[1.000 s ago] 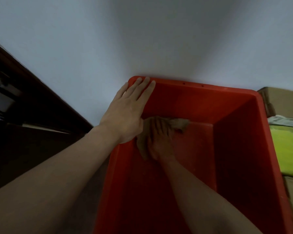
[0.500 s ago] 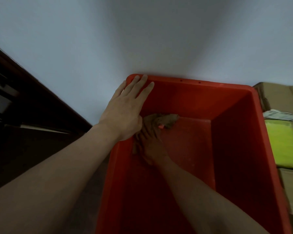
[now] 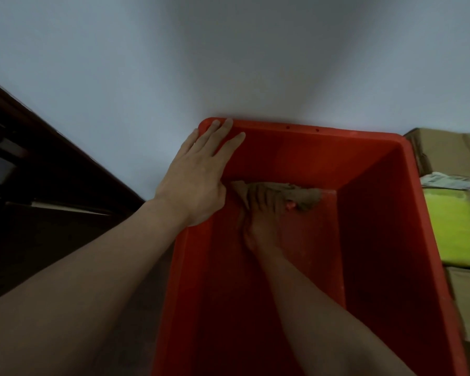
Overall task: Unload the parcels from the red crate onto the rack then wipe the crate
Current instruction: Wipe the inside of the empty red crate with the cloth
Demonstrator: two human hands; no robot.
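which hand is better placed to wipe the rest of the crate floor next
Right. The right hand presses the brown cloth on the floor of the red crate, by the far wall. The left hand lies flat on the left rim, probably steadying it.

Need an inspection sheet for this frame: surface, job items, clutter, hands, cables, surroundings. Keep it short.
Surface: what the red crate stands on is hidden; its floor shows no parcels, only pale smears.
Job's things: brown cloth lies on the crate floor by the far wall; yellow-green parcel and cardboard boxes sit right of the crate; rack not discernible.
Clutter: white printed packet on top of the yellow-green parcel.
Hands: left hand rests flat on the crate's far-left corner; right hand presses the brown cloth, fingers extended.
Cables: nothing seen.
Surroundings: pale wall behind; dark wooden furniture at left.
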